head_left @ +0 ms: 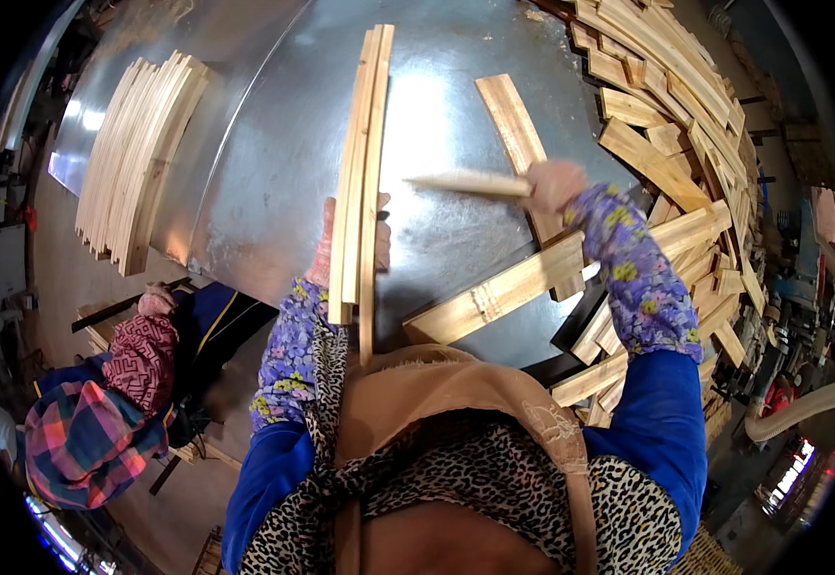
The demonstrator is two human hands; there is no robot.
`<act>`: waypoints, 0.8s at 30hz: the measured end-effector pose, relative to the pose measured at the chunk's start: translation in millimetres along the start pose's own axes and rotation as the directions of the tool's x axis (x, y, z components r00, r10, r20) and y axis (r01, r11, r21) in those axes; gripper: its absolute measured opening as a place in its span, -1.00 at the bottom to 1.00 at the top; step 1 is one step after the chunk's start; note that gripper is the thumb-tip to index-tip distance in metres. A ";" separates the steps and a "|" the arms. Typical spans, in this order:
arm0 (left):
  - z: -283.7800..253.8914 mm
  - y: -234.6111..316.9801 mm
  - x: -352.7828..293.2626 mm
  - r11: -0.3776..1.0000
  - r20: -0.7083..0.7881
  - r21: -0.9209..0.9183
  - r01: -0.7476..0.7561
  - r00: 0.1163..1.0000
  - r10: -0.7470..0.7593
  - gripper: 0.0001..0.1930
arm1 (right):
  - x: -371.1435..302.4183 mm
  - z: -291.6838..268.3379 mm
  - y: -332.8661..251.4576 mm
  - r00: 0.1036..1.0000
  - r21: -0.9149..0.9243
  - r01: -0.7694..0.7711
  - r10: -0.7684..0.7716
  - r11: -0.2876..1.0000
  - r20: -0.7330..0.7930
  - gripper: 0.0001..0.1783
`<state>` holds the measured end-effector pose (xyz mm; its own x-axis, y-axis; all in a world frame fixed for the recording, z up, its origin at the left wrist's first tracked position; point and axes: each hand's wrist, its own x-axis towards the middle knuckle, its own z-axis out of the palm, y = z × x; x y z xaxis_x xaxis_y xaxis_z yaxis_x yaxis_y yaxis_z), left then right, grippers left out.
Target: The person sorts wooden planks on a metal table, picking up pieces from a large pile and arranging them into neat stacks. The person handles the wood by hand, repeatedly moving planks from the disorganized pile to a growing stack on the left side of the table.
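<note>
My left hand [323, 251] is wrapped round a few long wooden strips [350, 182], its fingers showing on their right side. The strips lie lengthwise away from me, and one reaches nearer to my apron than the others. My right hand [556, 184] grips one end of a pale wooden stick [465, 182], blurred by motion. The stick points left toward the strips, apart from them. Under my right hand lies a board [510, 110], and nearer to me another board [494, 290] slants across it.
All this is on a shiny metal table [283, 144]. A row of stacked strips [139, 153] stands at the left. Along the right edge a large jumbled pile of boards [662, 158] is heaped. A person in a plaid garment [96, 436] is close by at lower left.
</note>
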<state>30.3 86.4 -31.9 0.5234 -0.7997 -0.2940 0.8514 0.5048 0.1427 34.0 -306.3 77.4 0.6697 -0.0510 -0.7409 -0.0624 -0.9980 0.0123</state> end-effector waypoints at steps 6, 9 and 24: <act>-13.4 -36.0 41.5 0.980 0.044 -0.183 0.074 0.997 -0.067 0.03 | 42.2 3.1 -46.7 0.999 0.728 -0.007 0.038 0.686 -0.026 -0.23; -22.3 -61.9 57.3 0.990 -0.254 -0.144 -0.001 0.967 -0.036 0.03 | 17.3 27.6 -112.6 0.976 0.772 0.202 -0.059 0.602 -0.210 -0.05; 61.7 50.7 -15.9 0.997 -0.047 0.053 0.049 0.998 -0.046 -0.06 | -8.4 26.4 -18.1 0.907 0.345 0.053 0.100 0.937 -0.409 -0.03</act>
<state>67.2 104.7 38.3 0.4814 -0.8060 -0.3445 0.8765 0.4474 0.1780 10.0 -286.8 65.6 0.9041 -0.1613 -0.3958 -0.2784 -0.9248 -0.2591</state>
